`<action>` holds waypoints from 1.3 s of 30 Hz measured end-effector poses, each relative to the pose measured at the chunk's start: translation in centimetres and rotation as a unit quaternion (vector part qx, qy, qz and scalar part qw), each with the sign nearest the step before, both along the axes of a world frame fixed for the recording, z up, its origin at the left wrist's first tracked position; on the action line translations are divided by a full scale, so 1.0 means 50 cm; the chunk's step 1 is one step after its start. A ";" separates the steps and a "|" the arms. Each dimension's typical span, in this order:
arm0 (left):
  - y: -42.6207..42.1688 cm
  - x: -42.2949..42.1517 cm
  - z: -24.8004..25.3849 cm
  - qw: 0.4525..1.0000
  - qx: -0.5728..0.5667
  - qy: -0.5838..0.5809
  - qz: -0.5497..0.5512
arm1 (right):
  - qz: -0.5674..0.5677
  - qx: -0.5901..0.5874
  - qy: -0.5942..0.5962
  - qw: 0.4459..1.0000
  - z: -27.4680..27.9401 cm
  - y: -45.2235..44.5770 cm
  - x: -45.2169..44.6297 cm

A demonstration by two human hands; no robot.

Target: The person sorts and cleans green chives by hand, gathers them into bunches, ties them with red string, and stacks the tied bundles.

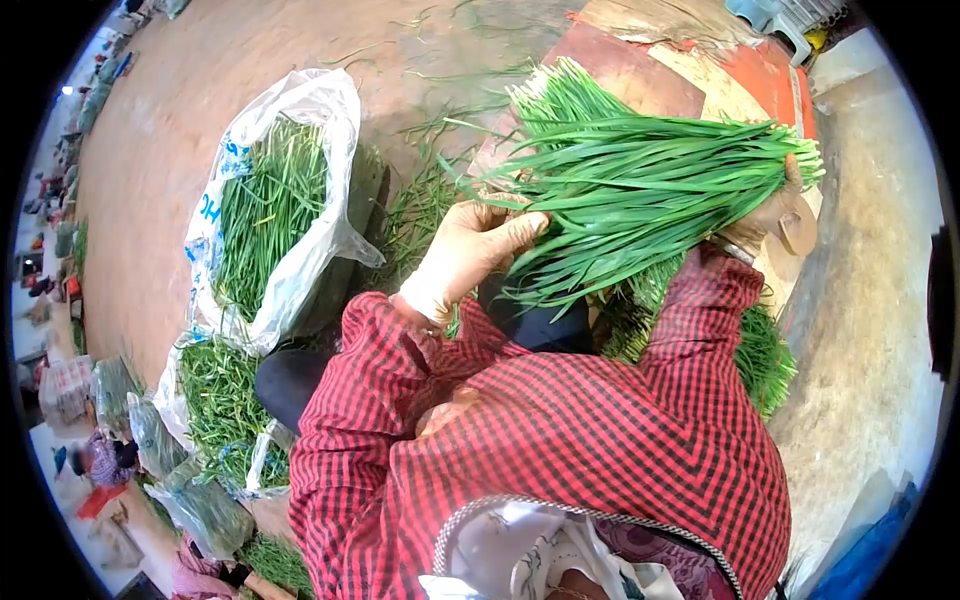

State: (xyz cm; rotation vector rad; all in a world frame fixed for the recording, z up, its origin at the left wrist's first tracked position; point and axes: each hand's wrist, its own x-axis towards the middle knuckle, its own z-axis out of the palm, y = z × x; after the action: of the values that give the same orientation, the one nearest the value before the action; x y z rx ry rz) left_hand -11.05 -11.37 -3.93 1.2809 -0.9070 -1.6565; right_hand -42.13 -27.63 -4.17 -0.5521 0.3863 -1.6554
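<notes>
A large bunch of garlic chives (640,180) lies sideways in front of me, pale cut ends to the right and green tips to the left. My right hand (775,222) is wrapped round it near the cut ends. At the other end, my gloved left hand (468,250) has thumb and fingers closed at the leaf tips; the exact blades in its pinch are partly hidden. Behind the held bunch, another bunch of chives (572,92) rests on a brown board (650,75). More chives (765,365) show below my right forearm.
To the left stands a white plastic bag (343,105) packed with chives, with loose greens (215,390) below it. Scattered blades lie on the floor (150,200). A grey-blue plastic stool (775,20) is at the top right. Filled bags (205,510) and people line the far left.
</notes>
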 end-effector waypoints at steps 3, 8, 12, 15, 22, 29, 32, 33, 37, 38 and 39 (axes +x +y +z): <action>0.002 -0.013 0.006 1.000 0.005 -0.017 0.005 | 0.026 -0.006 0.008 1.000 -0.001 0.003 0.025; 0.031 0.000 0.045 0.999 -0.004 -0.001 0.052 | 0.023 0.022 -0.001 0.999 -0.016 -0.011 0.022; 0.052 0.036 0.036 0.995 -0.016 -0.025 0.097 | 0.010 -0.007 0.017 1.000 -0.004 0.002 0.038; 0.071 0.059 0.049 0.993 -0.010 -0.085 0.086 | 0.068 -0.031 -0.027 0.997 -0.015 -0.007 0.033; 0.104 0.179 0.027 0.943 -0.239 0.054 0.227 | 0.113 -0.008 -0.036 0.993 -0.008 0.010 0.046; 0.098 0.259 0.113 0.850 -0.355 0.154 0.357 | 0.123 0.003 -0.022 0.992 -0.013 0.011 0.085; 0.146 0.386 0.067 0.845 -0.150 -0.363 0.364 | 0.156 -0.020 -0.056 0.986 -0.016 0.013 0.065; 0.160 0.424 0.011 0.828 -0.089 -0.464 0.301 | 0.154 -0.018 -0.057 0.986 -0.016 0.016 0.063; 0.093 0.255 0.026 0.740 -0.123 -0.636 0.180 | 0.156 -0.007 -0.061 0.986 -0.007 0.013 0.085; 0.065 0.171 0.054 0.840 -0.141 -0.483 0.202 | 0.175 -0.018 -0.065 0.982 -0.002 0.010 0.095; 0.026 0.099 0.072 0.898 -0.204 -0.351 0.167 | 0.179 -0.023 -0.065 0.981 0.010 0.013 0.106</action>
State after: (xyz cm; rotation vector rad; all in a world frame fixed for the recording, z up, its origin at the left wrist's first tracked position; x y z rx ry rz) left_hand -6.10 -10.08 -0.34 1.6360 -1.2790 -0.6649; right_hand -36.82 -26.96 -3.69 -0.5106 0.1417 -1.3451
